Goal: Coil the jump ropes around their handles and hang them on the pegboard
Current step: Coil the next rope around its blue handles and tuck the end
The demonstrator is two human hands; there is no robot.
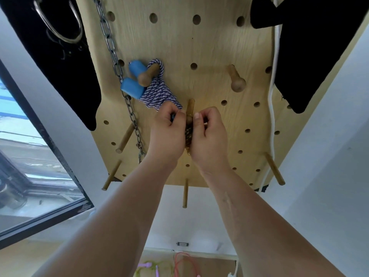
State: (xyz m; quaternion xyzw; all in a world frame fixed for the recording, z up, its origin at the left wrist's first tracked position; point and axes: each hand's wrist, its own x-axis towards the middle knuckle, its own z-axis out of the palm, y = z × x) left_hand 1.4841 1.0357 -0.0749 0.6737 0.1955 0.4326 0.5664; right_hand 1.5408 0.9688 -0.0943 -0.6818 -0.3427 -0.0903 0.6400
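You're looking up at a pale wooden pegboard (pixel 199 47) on a white wall, w/ a window (pixel 30 156) at left. A steel chain (pixel 111 54) is hanging down the board's left side. Black fabric pieces are covering both top corners; the left one (pixel 30 66) is carrying a metal ring (pixel 60 35), and a white cord (pixel 275 56) is running down beside the right one (pixel 319 47). A blue-handled rope (pixel 155 92), purple-and-white, is already hanging coiled on a knobbed peg (pixel 146 76) just beside the chain. Another knobbed peg (pixel 236 80) is sticking out at right, bare. Plain dowels (pixel 185 193) are jutting out along the bottom edge.

Your hands are raised close together at the centre peg (pixel 190 106), nearly touching. A gold-brown rope (pixel 188 134) bundle is hanging between them, mostly hidden by your palms. Your left hand (pixel 167 132) is curling round a dark piece (pixel 172 116), too hidden to name, just below the blue-handled rope's coil. Your right hand (pixel 209 136) is pinching at the bundle by the peg's tip, thumb up.

Far below, pink and green cords (pixel 183 262) are lying loose on the counter (pixel 209 264).
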